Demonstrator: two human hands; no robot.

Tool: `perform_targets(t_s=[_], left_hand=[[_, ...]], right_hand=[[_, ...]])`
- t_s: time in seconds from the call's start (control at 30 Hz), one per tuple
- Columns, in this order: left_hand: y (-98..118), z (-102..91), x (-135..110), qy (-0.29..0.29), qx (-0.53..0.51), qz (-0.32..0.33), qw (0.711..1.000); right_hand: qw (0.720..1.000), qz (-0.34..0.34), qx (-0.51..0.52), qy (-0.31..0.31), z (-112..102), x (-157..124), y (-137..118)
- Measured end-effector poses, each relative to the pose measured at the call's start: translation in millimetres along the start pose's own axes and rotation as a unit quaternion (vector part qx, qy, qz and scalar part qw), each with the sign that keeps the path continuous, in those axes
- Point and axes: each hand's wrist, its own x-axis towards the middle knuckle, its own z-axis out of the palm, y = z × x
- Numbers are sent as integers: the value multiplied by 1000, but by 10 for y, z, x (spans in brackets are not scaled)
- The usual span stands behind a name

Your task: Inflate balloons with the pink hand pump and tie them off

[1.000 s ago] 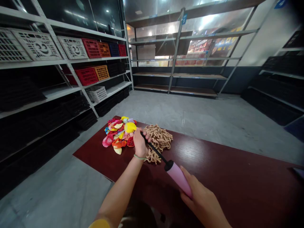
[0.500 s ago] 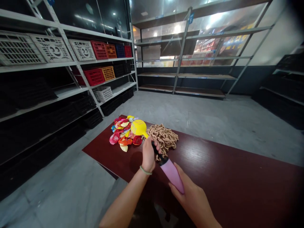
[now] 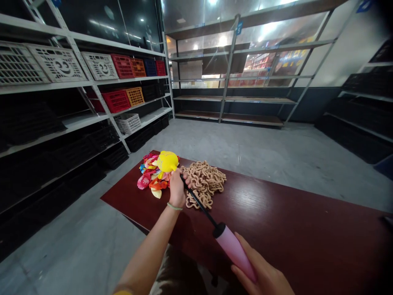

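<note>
My left hand point(image 3: 177, 187) is closed around the nozzle end of a hand pump, pinching the neck of a yellow balloon point(image 3: 166, 161) that is partly inflated. The pump's black rod point(image 3: 199, 205) is pulled out long. My right hand point(image 3: 264, 277) grips the pump's pink barrel point(image 3: 235, 251) near the lower edge of the view. Just beyond my left hand lies a heap of flat coloured balloons point(image 3: 150, 176), with a pile of tan rubber-like loops point(image 3: 204, 183) to its right, both on the dark red table point(image 3: 276, 221).
Metal shelving point(image 3: 92, 82) runs along the left wall with white, red, orange and blue baskets and black crates below. More bare shelves point(image 3: 233, 98) stand at the back and right. Grey concrete floor point(image 3: 251, 147) spreads beyond the table.
The pump rod went from extended to pushed in, and is now drawn out again as my right hand pulled back. The yellow balloon has grown larger.
</note>
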Motion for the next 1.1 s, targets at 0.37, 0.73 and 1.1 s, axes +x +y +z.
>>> perform_targets(t_s=[0.37,0.73,1.1], left_hand=[[-370,116,-472,-42,43,-33,998],[97,84,-17,-44,22,22,999],[-372,147,-399,-62,67,-42,995]], right_hand=[[994,85,45,-46,175,589,-310],[996,57,35,-66,21,-15,11],[974,164,122,-97,5,536,-345]])
